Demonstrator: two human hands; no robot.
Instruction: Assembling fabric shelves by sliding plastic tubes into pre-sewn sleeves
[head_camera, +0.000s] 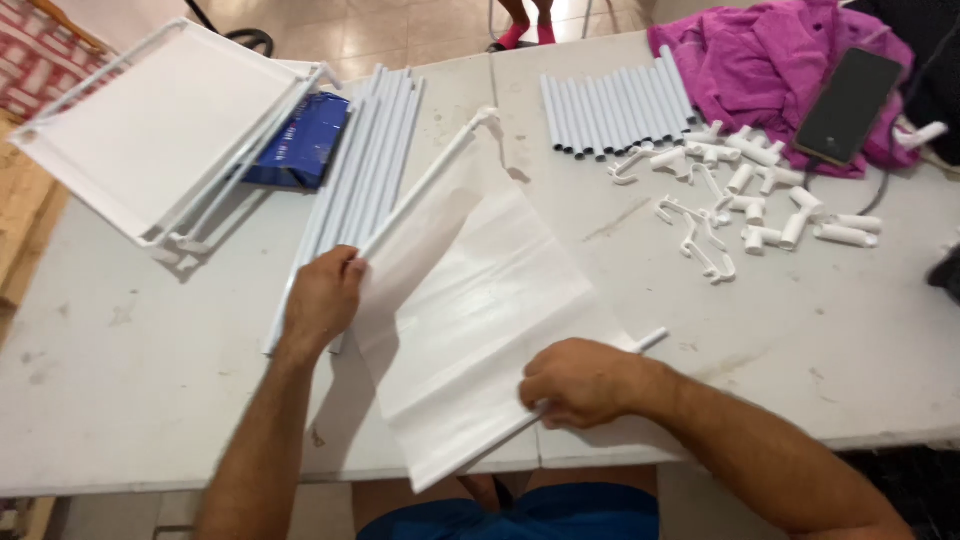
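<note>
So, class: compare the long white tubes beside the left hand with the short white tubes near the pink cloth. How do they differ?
The long white tubes are much longer than the short white tubes. The long ones lie slanted beside the left hand; the short ones lie in a neat row, untouched, by the pink cloth. Both sets are plain white and lie flat on the table.

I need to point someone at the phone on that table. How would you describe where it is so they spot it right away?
Start at the grey table and go to its far right corner, where a magenta cloth lies bunched. The phone lies on that cloth, screen up and dark, just beyond the scattered white connectors. It is the only flat black slab there; everything near it is white plastic or pink fabric.
</note>
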